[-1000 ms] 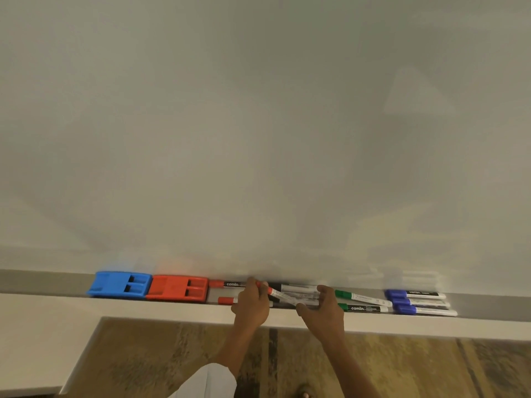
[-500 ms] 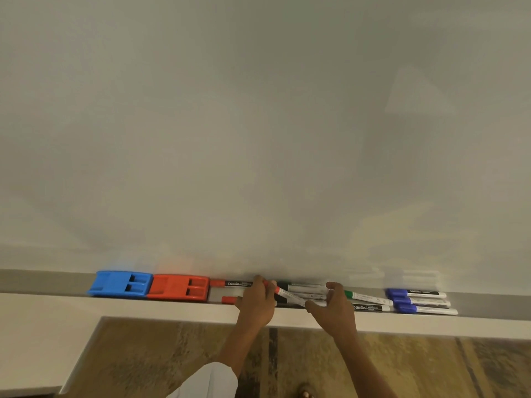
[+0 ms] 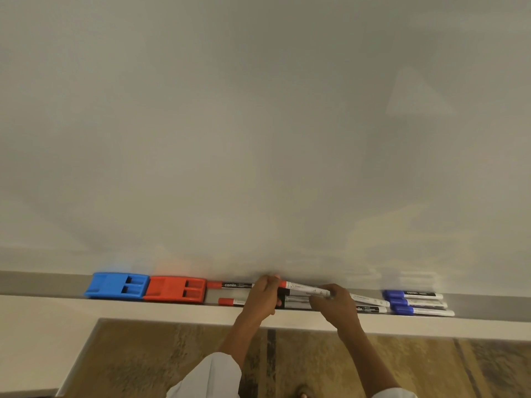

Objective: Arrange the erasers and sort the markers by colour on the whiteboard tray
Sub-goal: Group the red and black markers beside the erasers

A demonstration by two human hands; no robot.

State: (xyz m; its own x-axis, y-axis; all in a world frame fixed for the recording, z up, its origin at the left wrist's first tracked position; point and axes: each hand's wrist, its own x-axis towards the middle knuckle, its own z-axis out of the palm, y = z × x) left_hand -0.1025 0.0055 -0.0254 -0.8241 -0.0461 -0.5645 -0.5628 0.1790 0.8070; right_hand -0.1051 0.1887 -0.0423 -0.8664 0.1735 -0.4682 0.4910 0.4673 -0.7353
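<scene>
Both hands pinch one red marker (image 3: pixel 305 288): left hand (image 3: pixel 263 295) at its cap, right hand (image 3: pixel 334 303) at its tail, probably to carry it toward the two red markers (image 3: pixel 233 285) lying beside the erasers (image 3: pixel 175 289) on the tray (image 3: pixel 43 284).

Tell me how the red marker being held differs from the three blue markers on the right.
The held red marker sits tilted above the tray, gripped by the left hand and right hand; the blue markers lie flat, untouched, parallel in a neat group. Its cap is red, theirs blue. All have white barrels and are capped.
</scene>
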